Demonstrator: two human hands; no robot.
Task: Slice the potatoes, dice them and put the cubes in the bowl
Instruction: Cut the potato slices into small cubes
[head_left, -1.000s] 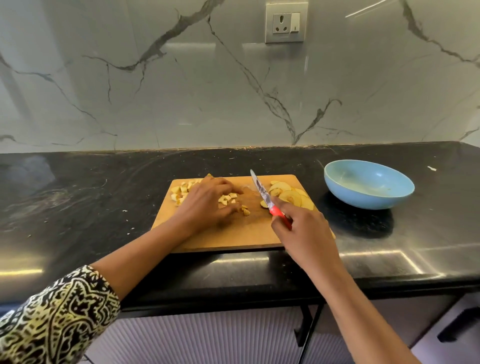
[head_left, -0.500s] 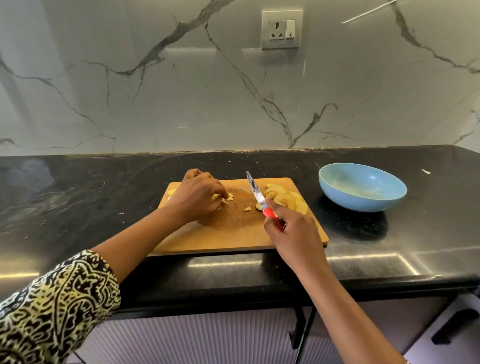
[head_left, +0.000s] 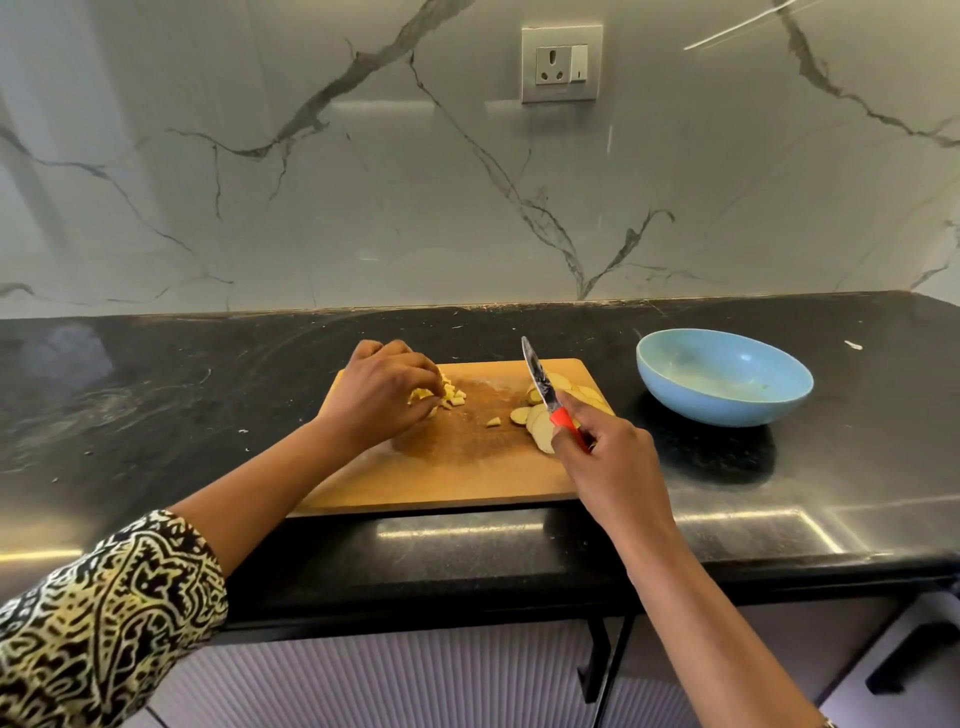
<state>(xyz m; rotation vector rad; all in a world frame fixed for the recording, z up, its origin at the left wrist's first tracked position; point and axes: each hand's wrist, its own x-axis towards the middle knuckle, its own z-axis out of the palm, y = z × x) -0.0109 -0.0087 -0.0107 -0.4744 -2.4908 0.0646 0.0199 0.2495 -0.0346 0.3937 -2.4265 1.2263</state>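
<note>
The left hand (head_left: 382, 397) has swept the potato cubes (head_left: 453, 396) from mid-board to the far-left corner of the cutting board (head_left: 441, 478) and now curls round the pile — one stray cube (head_left: 493, 422) lies behind. The right hand (head_left: 608, 462) stays clamped on the red-handled knife (head_left: 540, 382), blade raised over the undiced potato slices (head_left: 535, 426). The blue bowl (head_left: 717, 405), right of the board on the surface (head_left: 208, 389), shows no cubes yet — dicing likely resumes.

- We see through one wide-angle head camera, facing forward and down onto the cutting board (head_left: 447, 478), close before us.
- Behind the cutting board our view reaches the marble wall (head_left: 363, 208).
</note>
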